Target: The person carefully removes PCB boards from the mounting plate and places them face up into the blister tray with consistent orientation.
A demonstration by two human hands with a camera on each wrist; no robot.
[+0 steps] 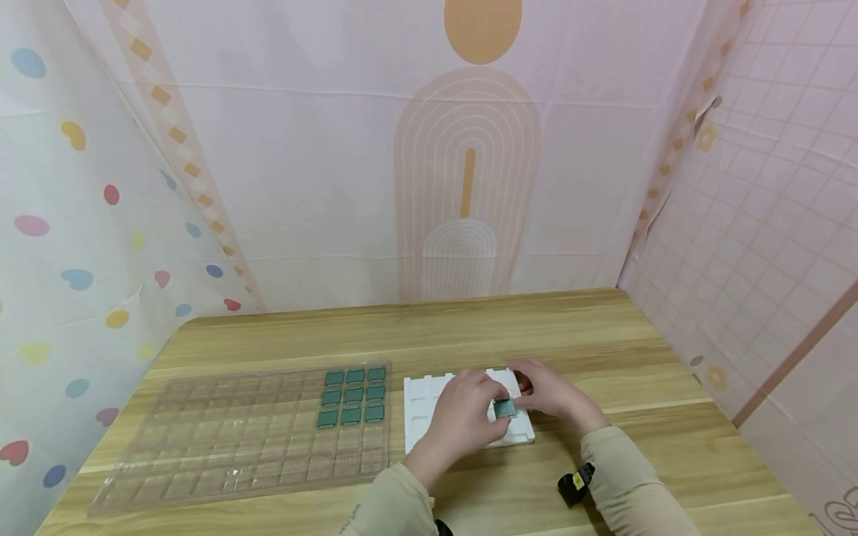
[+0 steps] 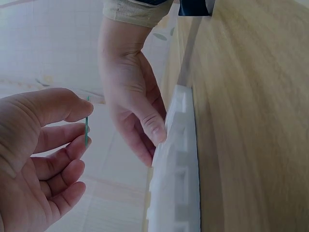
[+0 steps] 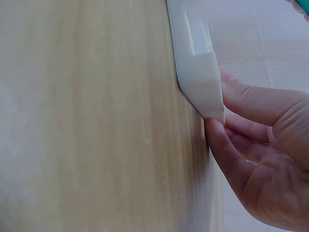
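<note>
Between thumb and fingertips, my left hand [image 1: 464,413] pinches a small green circuit board [image 1: 505,408] above the white tray [image 1: 417,426]. The left wrist view has that green board [image 2: 87,126] edge-on, apart from the tray. My right hand [image 1: 551,391] is at the tray's right end. Seen from the right wrist, its thumb [image 3: 253,100] lies on one face of the white tray [image 3: 200,79] and the forefinger is at the edge, gripping the corner. Part of the tray is hidden behind the left hand in the head view.
Left of the white tray lies a clear plastic tray [image 1: 224,439] with many pockets. Several green circuit boards [image 1: 352,396] fill rows at its right end. Both trays rest on a wooden table [image 1: 523,327], with patterned cloth [image 1: 322,186] hanging behind and at the sides.
</note>
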